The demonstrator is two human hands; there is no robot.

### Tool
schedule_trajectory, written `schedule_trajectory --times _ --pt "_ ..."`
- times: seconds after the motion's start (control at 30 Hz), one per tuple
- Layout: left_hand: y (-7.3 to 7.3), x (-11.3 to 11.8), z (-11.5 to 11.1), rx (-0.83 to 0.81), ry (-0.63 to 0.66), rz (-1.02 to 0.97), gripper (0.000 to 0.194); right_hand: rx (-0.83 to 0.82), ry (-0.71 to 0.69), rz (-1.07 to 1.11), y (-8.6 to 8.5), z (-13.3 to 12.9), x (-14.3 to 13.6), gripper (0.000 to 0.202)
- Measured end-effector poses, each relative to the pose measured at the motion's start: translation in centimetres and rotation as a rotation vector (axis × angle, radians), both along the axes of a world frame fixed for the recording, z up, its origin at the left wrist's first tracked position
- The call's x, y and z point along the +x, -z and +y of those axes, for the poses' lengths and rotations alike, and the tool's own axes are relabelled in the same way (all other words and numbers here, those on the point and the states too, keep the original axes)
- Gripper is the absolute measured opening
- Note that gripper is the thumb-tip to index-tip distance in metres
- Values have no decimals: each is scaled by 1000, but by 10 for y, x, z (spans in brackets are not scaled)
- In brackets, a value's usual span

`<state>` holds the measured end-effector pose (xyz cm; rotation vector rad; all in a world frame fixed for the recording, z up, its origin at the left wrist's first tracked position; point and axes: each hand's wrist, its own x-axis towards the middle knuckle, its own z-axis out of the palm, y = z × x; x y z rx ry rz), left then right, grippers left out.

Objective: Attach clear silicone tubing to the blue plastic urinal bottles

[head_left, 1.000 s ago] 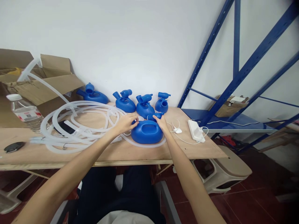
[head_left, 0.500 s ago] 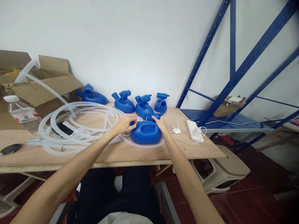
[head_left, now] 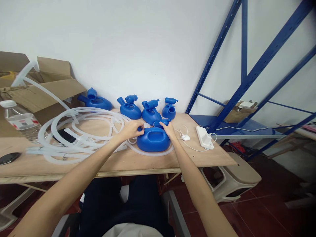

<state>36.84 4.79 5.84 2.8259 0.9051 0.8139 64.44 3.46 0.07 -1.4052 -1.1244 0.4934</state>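
Note:
In front of me a blue plastic urinal bottle [head_left: 153, 144] with a moulded handle stands on the wooden table. My left hand [head_left: 133, 129] has its fingers closed around the bottle's neck at the left end. A small whitish piece shows just behind that neck, too small to name. My right hand [head_left: 168, 127] grips a blue spout cap [head_left: 158, 123] above the bottle's right end, thumb along its side. Behind, close to the wall, are several more blue bottles, among them one bottle [head_left: 151, 115] with a similar cap resting on top.
Coiled translucent tubing [head_left: 56, 130] covers the table's left, beside a cardboard box [head_left: 46, 95], a water bottle [head_left: 21, 120] and a dark round object [head_left: 10, 158]. At right lie a white power strip [head_left: 204, 137] and cable. Beyond stand a blue metal rack [head_left: 229, 95] and a stool [head_left: 243, 169].
The view has shifted slightly. Both hands keep their places on the bottle and the spout cap; nothing else visibly moves.

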Motion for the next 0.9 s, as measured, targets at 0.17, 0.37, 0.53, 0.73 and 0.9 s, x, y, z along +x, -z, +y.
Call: schedule_trajectory --times 0.17,0.37,0.53,0.73,0.9 --pt "0 0 2 15 9 26 12 -9 3 1 0 1 0 48" --pt "0 0 4 35 11 51 12 -6 -3 4 -1 0 0 43" --pt "1 -3 6 38 29 65 14 2 -10 5 1 1 1 44" --pt "-2 -6 -3 35 10 103 33 3 -2 8 4 5 3 48" --pt "-12 -38 -7 -7 -124 180 78 0 -6 -19 5 4 4 50"
